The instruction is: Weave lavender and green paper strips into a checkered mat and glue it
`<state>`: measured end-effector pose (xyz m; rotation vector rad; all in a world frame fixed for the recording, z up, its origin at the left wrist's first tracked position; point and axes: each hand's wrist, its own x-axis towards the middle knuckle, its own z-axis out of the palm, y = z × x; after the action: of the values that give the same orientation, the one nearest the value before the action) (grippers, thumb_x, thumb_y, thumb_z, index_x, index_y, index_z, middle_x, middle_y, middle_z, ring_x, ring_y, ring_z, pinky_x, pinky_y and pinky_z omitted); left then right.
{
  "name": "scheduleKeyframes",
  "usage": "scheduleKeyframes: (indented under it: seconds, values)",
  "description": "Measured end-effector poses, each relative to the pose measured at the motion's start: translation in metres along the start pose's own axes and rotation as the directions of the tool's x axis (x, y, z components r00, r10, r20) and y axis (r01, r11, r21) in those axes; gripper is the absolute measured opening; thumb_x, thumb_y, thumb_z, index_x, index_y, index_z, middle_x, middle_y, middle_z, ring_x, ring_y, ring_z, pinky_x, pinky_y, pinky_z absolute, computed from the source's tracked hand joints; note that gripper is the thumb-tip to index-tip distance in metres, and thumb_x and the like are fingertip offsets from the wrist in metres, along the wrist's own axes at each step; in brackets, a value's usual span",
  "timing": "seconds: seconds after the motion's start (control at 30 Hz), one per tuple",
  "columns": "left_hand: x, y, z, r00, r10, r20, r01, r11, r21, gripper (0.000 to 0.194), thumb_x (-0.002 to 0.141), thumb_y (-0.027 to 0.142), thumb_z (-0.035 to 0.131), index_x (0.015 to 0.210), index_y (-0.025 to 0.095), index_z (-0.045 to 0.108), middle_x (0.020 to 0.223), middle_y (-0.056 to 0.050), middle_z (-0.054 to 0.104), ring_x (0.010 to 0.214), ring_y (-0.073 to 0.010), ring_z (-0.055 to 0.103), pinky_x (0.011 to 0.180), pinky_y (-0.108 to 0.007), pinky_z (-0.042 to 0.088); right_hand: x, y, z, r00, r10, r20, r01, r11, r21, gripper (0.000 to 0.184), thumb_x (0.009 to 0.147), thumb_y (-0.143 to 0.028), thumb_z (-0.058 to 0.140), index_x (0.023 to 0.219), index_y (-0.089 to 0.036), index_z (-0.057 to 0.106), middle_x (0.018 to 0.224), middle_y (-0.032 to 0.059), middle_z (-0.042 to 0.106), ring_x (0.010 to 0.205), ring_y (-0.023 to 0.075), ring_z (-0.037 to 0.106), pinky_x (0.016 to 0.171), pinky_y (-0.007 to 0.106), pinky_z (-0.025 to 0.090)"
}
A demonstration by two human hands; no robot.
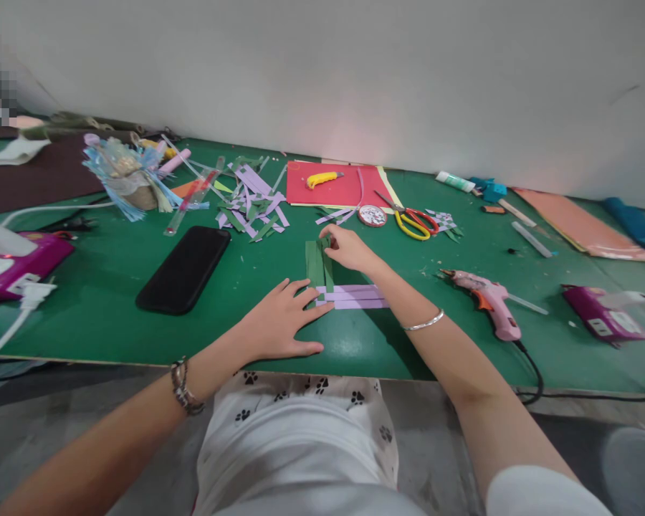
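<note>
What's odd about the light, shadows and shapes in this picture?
In the head view, a faint pinkish glow on the wall; a dark shadow on the green table beside the right forearm, and a pale sheen near the left hand; also in the head view, forearms seemingly stretched toward the lower corners, and blocky pixels at upper left.

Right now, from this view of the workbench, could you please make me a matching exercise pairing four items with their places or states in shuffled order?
Column one:
1. Left hand
2. Right hand
3. Yellow utility knife
4. Hot glue gun

Column two:
A. Lying on the red sheet
B. Pink, with an orange trigger
C. Spread out, fingertips at the purple strips
D. Pinching a green strip

Right pairs: 1-C, 2-D, 3-A, 4-B.
</note>
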<state>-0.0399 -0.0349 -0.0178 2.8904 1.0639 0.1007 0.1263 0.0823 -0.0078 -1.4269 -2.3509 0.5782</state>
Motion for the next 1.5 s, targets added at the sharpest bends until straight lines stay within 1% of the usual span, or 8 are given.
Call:
scheduleKeyframes:
  seconds: [0.43,0.8,0.97,1.07,1.17,1.3,1.4,1.5]
  values:
    - [0.000,0.000,-0.001,1.000,0.003,0.014,-0.003,1.000,-0.005,0.060,0.078,0.056,0.046,0.127,0.021,0.044,0.124,-0.014,0.048,0.119,-0.0348,0.037,0.094,-0.055,0.033,0.001,0.005,0.003,0.999,-0.034,-0.009,0.035,0.997,0.074,0.033,0.063,-0.004,0.044,0.093,-0.014,0.053,0.060,-0.0048,0.043,0.058,0.0108,0.044,0.060,0.023,0.034]
    - [-0.002,0.000,0.000,1.000,-0.003,0.030,0.003,1.000,-0.010,0.062,0.078,0.058,0.045,0.129,0.023,0.041,0.127,-0.013,0.046,0.122,-0.0336,0.035,0.095,-0.053,0.031,0.002,0.008,0.005,0.999,-0.029,-0.032,0.033,0.991,0.129,0.027,0.063,-0.007,0.046,0.088,-0.015,0.052,0.062,-0.0048,0.044,0.057,0.0100,0.044,0.061,0.024,0.036]
    - [-0.005,-0.004,0.004,1.000,0.017,-0.001,-0.017,1.000,-0.004,0.064,0.076,0.062,0.043,0.130,0.027,0.039,0.130,-0.011,0.043,0.122,-0.0313,0.034,0.098,-0.052,0.026,0.000,0.006,0.007,0.998,-0.040,-0.051,0.045,0.994,0.096,0.027,0.064,-0.006,0.046,0.089,-0.015,0.052,0.060,-0.0050,0.044,0.057,0.0103,0.044,0.060,0.023,0.036]
    - [-0.006,-0.004,0.005,0.999,0.031,-0.016,-0.031,0.999,-0.008,0.066,0.076,0.063,0.041,0.130,0.025,0.039,0.130,-0.012,0.043,0.122,-0.0292,0.035,0.101,-0.050,0.022,-0.002,0.006,0.009,0.996,-0.054,-0.074,0.059,0.995,0.074,0.028,0.065,-0.005,0.044,0.090,-0.014,0.052,0.060,-0.0047,0.044,0.058,0.0107,0.044,0.061,0.023,0.035]
    - [-0.007,-0.003,0.005,1.000,0.022,-0.012,-0.022,1.000,-0.022,0.065,0.077,0.061,0.042,0.129,0.023,0.040,0.131,-0.012,0.042,0.119,-0.0290,0.036,0.099,-0.046,0.026,-0.002,0.006,0.010,0.995,-0.054,-0.078,0.060,0.995,0.075,0.028,0.065,-0.005,0.044,0.090,-0.014,0.051,0.061,-0.0045,0.044,0.058,0.0110,0.044,0.062,0.024,0.036]
    - [-0.008,-0.001,0.001,1.000,0.005,0.029,-0.004,0.998,-0.061,0.063,0.077,0.058,0.045,0.129,0.023,0.040,0.132,-0.013,0.040,0.115,-0.0294,0.040,0.093,-0.044,0.032,-0.002,0.007,0.011,0.995,-0.049,-0.083,0.055,0.995,0.080,0.027,0.065,-0.006,0.044,0.090,-0.014,0.051,0.061,-0.0043,0.043,0.058,0.0109,0.044,0.062,0.024,0.036]
    - [-0.007,-0.002,-0.004,1.000,-0.009,0.003,0.010,0.987,-0.161,0.056,0.080,0.054,0.044,0.126,0.021,0.044,0.129,-0.012,0.043,0.112,-0.0281,0.042,0.092,-0.043,0.035,-0.002,0.008,0.013,0.994,-0.060,-0.088,0.067,0.995,0.077,0.026,0.065,-0.007,0.043,0.089,-0.014,0.051,0.062,-0.0038,0.043,0.058,0.0110,0.043,0.062,0.024,0.036]
    - [-0.003,-0.005,-0.008,0.987,-0.149,-0.067,0.120,0.940,-0.320,0.048,0.087,0.045,0.035,0.126,0.018,0.041,0.122,-0.011,0.047,0.106,-0.0217,0.048,0.087,-0.035,0.042,-0.002,0.010,0.014,0.993,-0.074,-0.092,0.081,0.994,0.077,0.026,0.065,-0.007,0.043,0.089,-0.015,0.051,0.063,-0.0033,0.043,0.059,0.0115,0.043,0.062,0.024,0.036]
